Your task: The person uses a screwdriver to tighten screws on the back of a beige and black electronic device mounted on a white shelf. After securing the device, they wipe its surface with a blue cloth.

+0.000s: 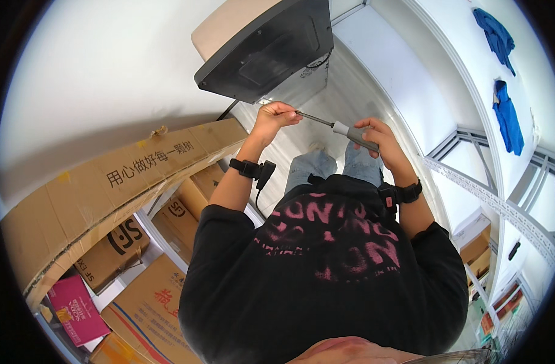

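Note:
A screwdriver [318, 119] with a grey handle and a thin metal shaft spans the space between my two hands, above my knees. My right hand [379, 141] is closed around its handle. At the other end, the fingers of my left hand [276, 119] pinch together at the shaft's tip; whether a small part is held there too cannot be seen. Just beyond my left hand is a dark panel [265, 56] with small screw holes, on a beige-topped unit [229, 27].
A long cardboard strip [77, 176] edges the shelf at left, with several cardboard boxes [147, 303] and a pink box [77, 309] below. White metal framing [471, 188] runs along the right, where blue cloths [508, 118] hang. A pale floor [344, 91] lies beyond my knees.

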Demonstrator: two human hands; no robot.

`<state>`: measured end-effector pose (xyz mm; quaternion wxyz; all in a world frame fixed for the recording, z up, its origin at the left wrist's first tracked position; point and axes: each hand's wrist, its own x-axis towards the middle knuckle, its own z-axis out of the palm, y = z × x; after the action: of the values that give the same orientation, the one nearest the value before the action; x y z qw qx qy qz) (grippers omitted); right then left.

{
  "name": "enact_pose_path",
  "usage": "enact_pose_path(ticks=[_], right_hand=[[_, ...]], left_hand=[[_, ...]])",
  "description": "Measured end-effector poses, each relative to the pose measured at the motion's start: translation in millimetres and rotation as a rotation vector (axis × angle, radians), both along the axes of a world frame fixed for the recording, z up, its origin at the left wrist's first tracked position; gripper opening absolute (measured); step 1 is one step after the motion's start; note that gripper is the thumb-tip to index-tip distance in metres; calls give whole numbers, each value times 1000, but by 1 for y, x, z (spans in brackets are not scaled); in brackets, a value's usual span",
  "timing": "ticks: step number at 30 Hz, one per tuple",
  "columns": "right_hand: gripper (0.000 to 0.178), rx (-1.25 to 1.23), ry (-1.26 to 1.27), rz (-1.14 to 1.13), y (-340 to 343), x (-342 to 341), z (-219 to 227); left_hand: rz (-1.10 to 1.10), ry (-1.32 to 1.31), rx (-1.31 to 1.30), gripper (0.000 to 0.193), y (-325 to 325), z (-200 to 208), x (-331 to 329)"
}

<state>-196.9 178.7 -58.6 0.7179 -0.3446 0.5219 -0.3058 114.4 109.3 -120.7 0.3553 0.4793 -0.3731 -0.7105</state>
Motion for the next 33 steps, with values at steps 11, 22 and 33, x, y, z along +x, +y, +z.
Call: enact_pose_path(ticks=[11, 22, 33], right_hand=[[26, 59, -81, -108, 27, 34, -59], [37, 107, -52, 74, 5, 96, -123], [35, -36, -18, 116, 9, 188, -187]], left_hand=[[150, 333, 276, 10, 1, -66, 7], [549, 155, 449, 22, 7, -96, 49], [716, 130, 375, 13, -22, -146, 90]])
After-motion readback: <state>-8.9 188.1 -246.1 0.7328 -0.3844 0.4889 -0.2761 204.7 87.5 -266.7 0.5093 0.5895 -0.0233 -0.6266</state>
